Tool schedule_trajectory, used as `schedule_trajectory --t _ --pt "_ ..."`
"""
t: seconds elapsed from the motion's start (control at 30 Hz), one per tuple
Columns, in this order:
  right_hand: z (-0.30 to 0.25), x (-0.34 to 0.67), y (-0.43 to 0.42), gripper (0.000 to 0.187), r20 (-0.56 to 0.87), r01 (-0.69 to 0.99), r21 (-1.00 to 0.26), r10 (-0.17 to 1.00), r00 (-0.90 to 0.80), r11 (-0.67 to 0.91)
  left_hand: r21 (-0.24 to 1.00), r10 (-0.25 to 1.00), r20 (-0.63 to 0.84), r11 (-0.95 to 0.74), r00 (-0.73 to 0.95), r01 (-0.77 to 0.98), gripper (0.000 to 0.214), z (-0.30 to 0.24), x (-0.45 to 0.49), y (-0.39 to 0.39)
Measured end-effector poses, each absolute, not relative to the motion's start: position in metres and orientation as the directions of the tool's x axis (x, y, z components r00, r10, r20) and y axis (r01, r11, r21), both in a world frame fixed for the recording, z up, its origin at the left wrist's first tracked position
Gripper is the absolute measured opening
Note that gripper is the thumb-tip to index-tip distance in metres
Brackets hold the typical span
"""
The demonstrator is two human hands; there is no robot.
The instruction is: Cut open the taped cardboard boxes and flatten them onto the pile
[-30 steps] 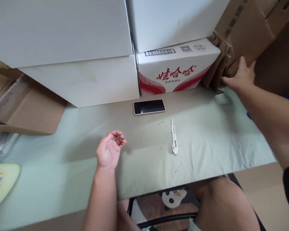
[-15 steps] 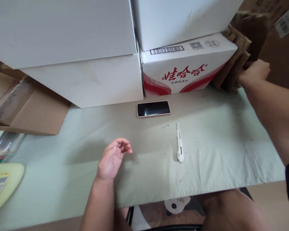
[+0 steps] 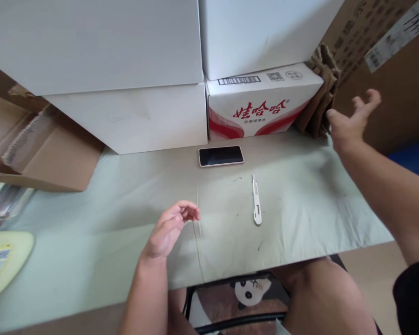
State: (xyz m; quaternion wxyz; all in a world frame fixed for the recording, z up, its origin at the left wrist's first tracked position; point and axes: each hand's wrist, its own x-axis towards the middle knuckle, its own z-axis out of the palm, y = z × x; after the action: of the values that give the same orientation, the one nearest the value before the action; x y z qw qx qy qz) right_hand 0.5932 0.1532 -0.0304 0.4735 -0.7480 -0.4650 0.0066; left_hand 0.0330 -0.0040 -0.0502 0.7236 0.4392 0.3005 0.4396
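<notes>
My left hand [image 3: 169,228] hovers just above the pale green table cover [image 3: 300,209], fingers loosely curled with nothing in them. My right hand [image 3: 352,121] is raised at the far right, fingers spread, beside a stack of folded brown cardboard [image 3: 319,100] that leans against a white and red carton [image 3: 261,109]; the hand is apart from the cardboard. A white utility knife [image 3: 255,204] lies on the cover between my hands. A phone [image 3: 221,156] with a dark screen lies flat in front of the carton.
Large white boxes [image 3: 118,83] are stacked along the back. An open brown box [image 3: 49,158] sits at the left, a pale yellow object [image 3: 3,260] at the left edge. A big brown carton [image 3: 387,60] stands at the right. My knees and a panda-print stool [image 3: 251,291] show below.
My right hand has let go of the folded cardboard and opened, lifting slightly away. My left hand has drifted a little to the right.
</notes>
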Motion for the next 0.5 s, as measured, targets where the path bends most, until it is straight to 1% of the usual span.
schedule_trajectory --t 0.03,0.1,0.17,0.23,0.3,0.4,0.43,0.5 --pt "-0.034 0.585 0.152 0.097 0.361 0.651 -0.744 0.729 0.582 -0.151 0.9 0.902 -0.051 0.227 0.428 -0.371 0.038 -0.05 0.033 -0.004" --pt "-0.038 0.566 0.151 0.102 0.272 0.633 -0.742 0.762 0.588 -0.224 0.902 0.907 -0.06 0.228 0.417 -0.367 0.039 -0.05 0.034 -0.003" --pt "-0.04 0.549 0.153 0.103 0.268 0.656 -0.702 0.752 0.603 -0.276 0.904 0.909 -0.077 0.236 0.41 -0.355 0.04 -0.048 0.035 -0.002" --pt "-0.04 0.537 0.16 0.097 0.291 0.656 -0.685 0.706 0.646 -0.317 0.908 0.911 -0.094 0.244 0.402 -0.341 0.042 -0.047 0.036 -0.001" --pt "-0.038 0.531 0.17 0.084 0.291 0.634 -0.686 0.665 0.688 -0.357 0.912 0.914 -0.102 0.244 0.394 -0.33 0.043 -0.047 0.036 0.0" --pt "-0.034 0.533 0.181 0.048 0.304 0.629 -0.649 0.612 0.73 -0.428 0.915 0.92 -0.093 0.229 0.38 -0.331 0.043 -0.047 0.035 0.001" --pt "-0.032 0.538 0.183 0.04 0.318 0.631 -0.629 0.591 0.742 -0.453 0.915 0.922 -0.089 0.225 0.378 -0.334 0.043 -0.047 0.035 0.002" --pt "-0.03 0.551 0.186 0.034 0.353 0.624 -0.608 0.536 0.767 -0.492 0.914 0.923 -0.085 0.222 0.375 -0.339 0.043 -0.046 0.035 0.002"
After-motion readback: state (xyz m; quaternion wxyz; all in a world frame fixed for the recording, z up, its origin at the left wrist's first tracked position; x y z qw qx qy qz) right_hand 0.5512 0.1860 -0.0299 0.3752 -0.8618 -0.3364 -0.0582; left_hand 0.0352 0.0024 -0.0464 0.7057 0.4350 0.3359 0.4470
